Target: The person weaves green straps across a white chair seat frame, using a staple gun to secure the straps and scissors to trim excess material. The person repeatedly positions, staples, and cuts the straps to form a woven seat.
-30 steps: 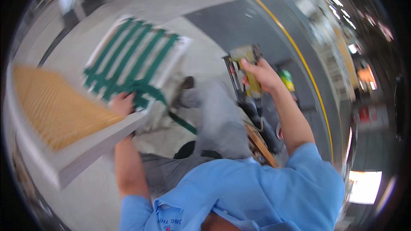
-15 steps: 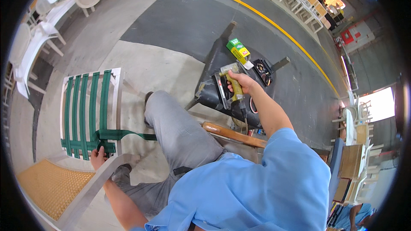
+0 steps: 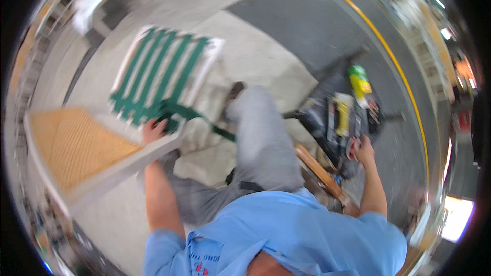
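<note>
My left hand (image 3: 153,132) is closed on the loose green webbing strap (image 3: 183,110) at the near corner of a chair seat frame. Several green straps (image 3: 158,64) run across this pale frame (image 3: 208,55), with crossing ones at its near edge. The strap's free end trails right toward my knee. On the right, my right hand (image 3: 364,152) grips the ring handles of scissors (image 3: 352,148), blurred, over the black seat-like surface (image 3: 319,110). Beside them lies a yellow staple gun (image 3: 343,115), out of my hand.
The chair's woven cane back (image 3: 82,145) stands near my left arm. A green and yellow box (image 3: 360,81) and a dark round item (image 3: 375,112) lie on the black surface. A wooden bar (image 3: 321,173) sits right of my leg. White furniture (image 3: 105,0) stands far left.
My right hand has put down the staple gun and taken hold of the scissors nearer to me. My left hand stays at the strap. The whole view has turned and shifted.
</note>
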{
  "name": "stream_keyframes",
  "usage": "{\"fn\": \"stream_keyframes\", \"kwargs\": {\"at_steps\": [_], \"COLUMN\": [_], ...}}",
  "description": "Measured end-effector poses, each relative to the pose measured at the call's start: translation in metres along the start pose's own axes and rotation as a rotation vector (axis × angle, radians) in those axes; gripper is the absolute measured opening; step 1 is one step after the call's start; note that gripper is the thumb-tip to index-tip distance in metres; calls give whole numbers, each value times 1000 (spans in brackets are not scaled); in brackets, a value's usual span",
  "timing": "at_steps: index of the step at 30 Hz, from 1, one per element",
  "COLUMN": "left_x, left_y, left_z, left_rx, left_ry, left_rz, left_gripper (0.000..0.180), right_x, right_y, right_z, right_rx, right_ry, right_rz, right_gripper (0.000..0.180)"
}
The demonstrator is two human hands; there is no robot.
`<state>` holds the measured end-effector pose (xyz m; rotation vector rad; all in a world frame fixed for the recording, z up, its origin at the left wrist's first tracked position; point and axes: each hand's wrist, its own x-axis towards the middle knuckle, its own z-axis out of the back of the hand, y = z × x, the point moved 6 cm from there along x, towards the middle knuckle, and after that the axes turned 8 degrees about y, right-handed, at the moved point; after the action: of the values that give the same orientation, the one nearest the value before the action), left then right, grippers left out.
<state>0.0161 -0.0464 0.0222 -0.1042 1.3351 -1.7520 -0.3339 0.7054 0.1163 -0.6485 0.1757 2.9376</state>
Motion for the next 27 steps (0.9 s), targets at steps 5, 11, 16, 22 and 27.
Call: {"fn": "stream_keyframes", "kwargs": {"at_steps": [5, 11, 16, 22, 27], "left_x": [-3, 3, 17, 21, 21], "left_y": [1, 2, 8, -16, -27], "left_z": [6, 0, -7, -4, 2], "left_rx": [-58, -232, -292, -239, -40], "left_ry": [-165, -119, -45, 17, -56], "left_rz": [-109, -178, -95, -220, -220], "left_gripper": [18, 17, 26, 26, 26], "right_x": [-19, -53, -125, -192, -180], "right_y": [7, 168, 394, 552, 583], "right_z": [12, 47, -28, -113, -150], "right_rx": [576, 628, 385, -385, -518], "right_ry": [280, 461, 834, 633, 467], "right_rz": [-106, 513, 1084, 1664, 1764], "right_gripper": [68, 76, 64, 52, 48]}}
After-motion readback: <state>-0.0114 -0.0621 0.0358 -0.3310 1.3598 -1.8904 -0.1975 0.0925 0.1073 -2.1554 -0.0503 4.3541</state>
